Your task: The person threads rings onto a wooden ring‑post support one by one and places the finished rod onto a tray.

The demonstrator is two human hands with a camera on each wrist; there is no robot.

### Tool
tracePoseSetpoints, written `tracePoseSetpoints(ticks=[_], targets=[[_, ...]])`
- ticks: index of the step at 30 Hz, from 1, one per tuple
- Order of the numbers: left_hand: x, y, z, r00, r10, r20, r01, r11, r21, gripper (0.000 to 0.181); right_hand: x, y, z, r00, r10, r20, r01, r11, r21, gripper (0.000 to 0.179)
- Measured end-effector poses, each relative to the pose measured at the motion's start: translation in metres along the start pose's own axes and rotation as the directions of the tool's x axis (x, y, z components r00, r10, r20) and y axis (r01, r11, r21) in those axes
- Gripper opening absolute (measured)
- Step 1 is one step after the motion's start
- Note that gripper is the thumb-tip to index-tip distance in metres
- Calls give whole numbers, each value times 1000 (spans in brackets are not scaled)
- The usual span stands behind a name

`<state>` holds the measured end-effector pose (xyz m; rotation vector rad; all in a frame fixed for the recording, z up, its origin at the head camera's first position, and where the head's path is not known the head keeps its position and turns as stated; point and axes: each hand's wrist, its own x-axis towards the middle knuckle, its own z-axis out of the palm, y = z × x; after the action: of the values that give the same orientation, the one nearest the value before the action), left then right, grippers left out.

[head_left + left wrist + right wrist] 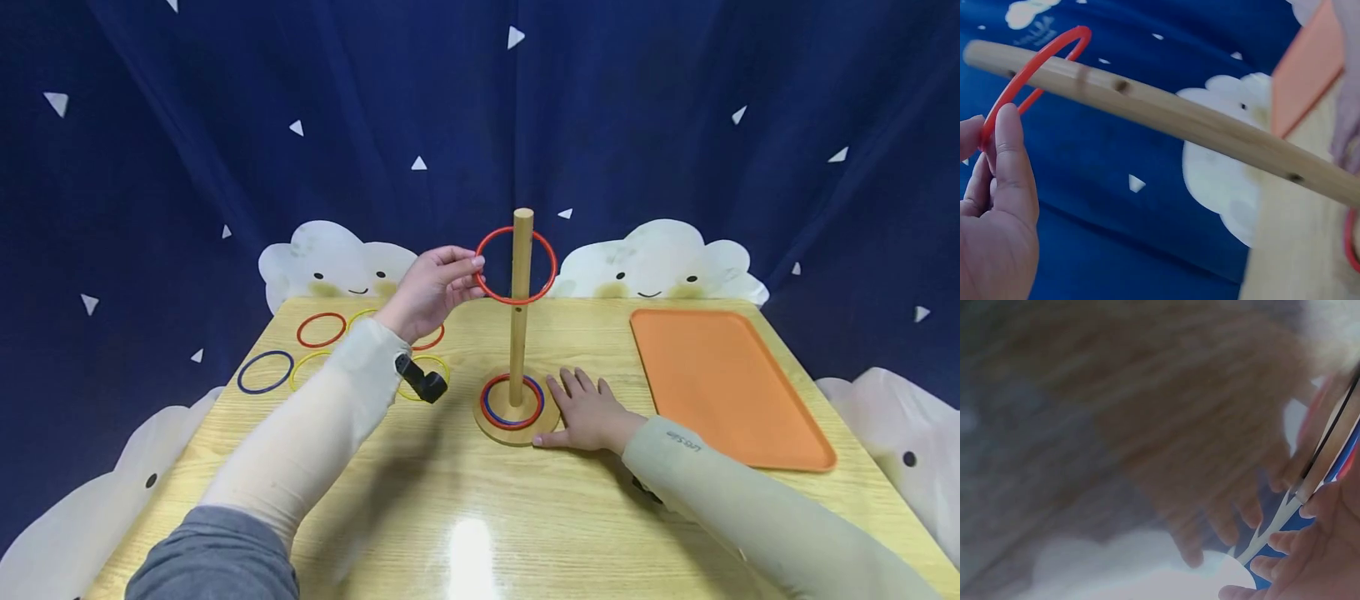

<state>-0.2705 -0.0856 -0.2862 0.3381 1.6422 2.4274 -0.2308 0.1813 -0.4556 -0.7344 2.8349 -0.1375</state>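
Note:
In the head view my left hand pinches a red ring at its left edge between thumb and fingers. The ring is tilted and encircles the upper part of a wooden post; the left wrist view shows the same red ring looped round the post near its top. A round wooden base carries the post, with another red ring and a blue ring lying round its foot. Fingers spread, my right hand rests at the base's right edge, thumb touching its rim.
Several red, yellow and blue rings lie on the table's left side, among them a blue ring and a red ring; my left forearm partly covers others. An orange tray lies at the right. Behind the table hangs a dark blue curtain.

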Motion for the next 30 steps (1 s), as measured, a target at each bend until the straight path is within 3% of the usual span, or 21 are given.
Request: tracePoseSetpoints(ticks=[8, 12, 15, 19, 25, 30], targets=[[-4, -51, -21, 989, -144, -11, 145, 983, 110, 14, 2, 4, 6, 1000, 3, -21, -3, 1000, 4, 113], [-11, -86, -36, 974, -221, -42, 225, 964, 139, 19, 4, 7, 10, 1000, -1, -29, 1, 1000, -8, 115], [-18, -110, -46, 960, -273, -61, 279, 945, 168, 11, 3, 6, 8, 1000, 0, -17, 0, 1000, -15, 114], [-24, -134, -53, 952, -299, -70, 307, 932, 195, 4, 2, 5, 7, 1000, -2, -21, 2, 1000, -16, 114], [-30, -157, -55, 933, -341, -111, 358, 909, 215, 5, 4, 5, 10, 1000, -3, -18, 3, 1000, -19, 116], [-33, -162, -54, 924, -346, -162, 377, 895, 240, 12, 4, 2, 8, 1000, 5, -21, -5, 1000, -12, 113]])
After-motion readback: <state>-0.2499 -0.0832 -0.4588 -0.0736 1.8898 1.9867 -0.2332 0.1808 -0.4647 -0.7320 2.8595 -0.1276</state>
